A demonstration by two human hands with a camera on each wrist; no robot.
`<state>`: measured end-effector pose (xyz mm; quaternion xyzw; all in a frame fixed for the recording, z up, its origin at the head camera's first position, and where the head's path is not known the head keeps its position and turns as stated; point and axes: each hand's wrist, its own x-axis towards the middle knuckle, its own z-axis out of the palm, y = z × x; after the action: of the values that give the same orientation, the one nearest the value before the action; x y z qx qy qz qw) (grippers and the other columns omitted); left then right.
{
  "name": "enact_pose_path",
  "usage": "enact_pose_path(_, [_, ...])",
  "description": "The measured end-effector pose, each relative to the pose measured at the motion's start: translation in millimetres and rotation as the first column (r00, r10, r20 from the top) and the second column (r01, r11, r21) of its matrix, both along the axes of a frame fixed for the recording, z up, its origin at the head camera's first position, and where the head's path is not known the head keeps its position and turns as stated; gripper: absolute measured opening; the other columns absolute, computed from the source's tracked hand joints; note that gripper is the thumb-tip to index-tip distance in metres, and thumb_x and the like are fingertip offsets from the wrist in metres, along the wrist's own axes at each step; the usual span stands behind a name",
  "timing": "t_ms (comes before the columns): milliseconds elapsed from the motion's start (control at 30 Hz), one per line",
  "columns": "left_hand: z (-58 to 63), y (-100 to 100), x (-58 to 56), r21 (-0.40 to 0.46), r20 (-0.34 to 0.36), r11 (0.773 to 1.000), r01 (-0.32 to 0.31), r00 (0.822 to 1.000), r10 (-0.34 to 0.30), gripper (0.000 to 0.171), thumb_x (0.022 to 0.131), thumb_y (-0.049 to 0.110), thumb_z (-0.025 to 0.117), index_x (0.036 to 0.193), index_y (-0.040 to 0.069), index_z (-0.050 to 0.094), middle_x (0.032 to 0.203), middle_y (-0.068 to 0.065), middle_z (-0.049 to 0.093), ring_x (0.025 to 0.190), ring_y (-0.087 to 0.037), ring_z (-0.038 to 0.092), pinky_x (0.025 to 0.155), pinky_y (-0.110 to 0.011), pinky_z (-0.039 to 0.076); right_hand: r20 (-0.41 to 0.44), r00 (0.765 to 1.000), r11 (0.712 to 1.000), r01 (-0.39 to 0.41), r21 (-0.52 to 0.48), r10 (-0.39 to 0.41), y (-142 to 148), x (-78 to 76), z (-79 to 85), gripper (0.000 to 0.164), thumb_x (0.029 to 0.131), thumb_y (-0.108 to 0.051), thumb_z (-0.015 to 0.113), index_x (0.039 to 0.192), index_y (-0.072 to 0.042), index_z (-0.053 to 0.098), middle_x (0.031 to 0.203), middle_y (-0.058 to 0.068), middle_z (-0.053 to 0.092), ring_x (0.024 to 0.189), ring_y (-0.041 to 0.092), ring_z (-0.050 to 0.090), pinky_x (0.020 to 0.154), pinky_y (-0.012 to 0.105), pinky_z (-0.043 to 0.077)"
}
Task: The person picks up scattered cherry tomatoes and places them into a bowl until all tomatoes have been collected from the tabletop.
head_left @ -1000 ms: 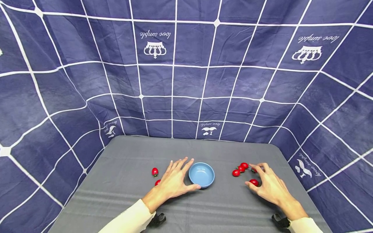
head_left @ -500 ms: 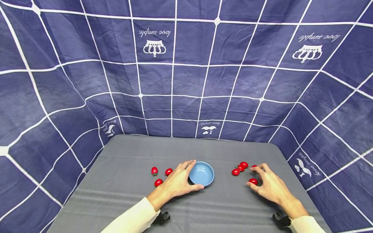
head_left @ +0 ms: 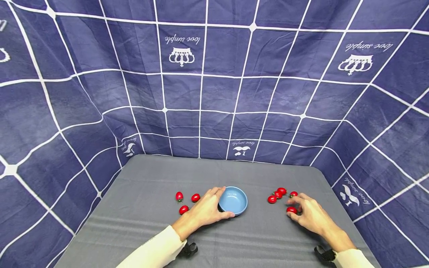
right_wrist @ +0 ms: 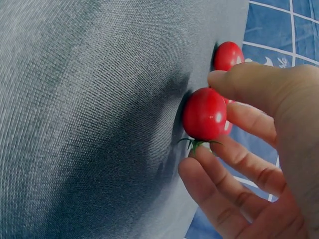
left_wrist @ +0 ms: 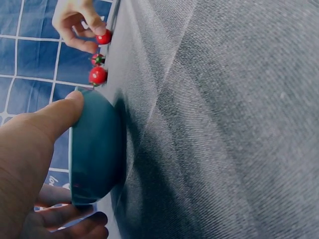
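Observation:
My left hand (head_left: 209,209) holds the small blue bowl (head_left: 233,203) from its left side, thumb on the near rim and fingers toward the far rim. In the left wrist view the thumb lies against the edge of the bowl (left_wrist: 97,149), with several fingers beyond it. My right hand (head_left: 313,216) is around a red cherry tomato (head_left: 291,210) on the table. Its thumb is at the tomato (right_wrist: 204,113) in the right wrist view; the fingers are bent beyond it, and a firm pinch does not show. Another cherry tomato (head_left: 293,194) lies just past the right fingertips.
A group of three cherry tomatoes (head_left: 277,194) lies between the bowl and my right hand. Three more, including one cherry tomato (head_left: 179,196) farthest left, lie left of my left hand. The grey-covered table (head_left: 151,175) meets a blue checked curtain (head_left: 218,93) behind.
My left hand has moved right onto the bowl, uncovering the tomatoes at left. My right thumb and fingers have drawn closer together around the near tomato. The bowl stays put.

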<state>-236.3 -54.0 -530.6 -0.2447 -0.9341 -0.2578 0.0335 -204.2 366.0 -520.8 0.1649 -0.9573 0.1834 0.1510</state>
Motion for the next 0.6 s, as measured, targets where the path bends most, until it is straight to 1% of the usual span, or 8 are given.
enact_pose_path(200, [1.3,2,0.9,0.026,0.046,1.0,-0.009,0.999,0.008,0.107,0.089,0.06,0.098,0.169,0.003,0.057,0.161,-0.014,0.068,0.146,-0.036,0.07,0.124,-0.053,0.06,-0.007,0.998,0.997,-0.067,-0.034,0.067,3,-1.3,-5.8,0.031,0.077,-0.007,0.104,0.101,-0.018,0.087,0.097,-0.01,0.076,0.072,-0.008,0.057,0.063,0.022,0.051])
enact_pose_path(367, [1.8,2,1.8,0.051,0.049,0.999,-0.002,0.999,0.0,0.108,0.089,0.058,0.098,0.17,0.001,0.056,0.159,-0.017,0.068,0.143,-0.04,0.071,0.122,-0.055,0.061,-0.016,0.996,0.996,-0.085,-0.037,0.084,5,-2.1,-9.4,0.031,0.078,-0.005,0.104,0.099,-0.019,0.086,0.097,-0.011,0.076,0.072,-0.009,0.057,0.063,0.021,0.052])
enact_pose_path(600, [1.5,2,2.4,0.082,0.072,0.997,-0.001,0.997,-0.005,0.109,0.088,0.055,0.1,0.17,-0.002,0.055,0.158,-0.02,0.068,0.143,-0.043,0.071,0.122,-0.057,0.06,-0.065,0.992,0.994,-0.107,-0.038,0.105,6,-3.2,-11.1,0.033,0.077,-0.004,0.104,0.098,-0.02,0.086,0.091,-0.014,0.073,0.07,-0.01,0.055,0.061,0.014,0.045])
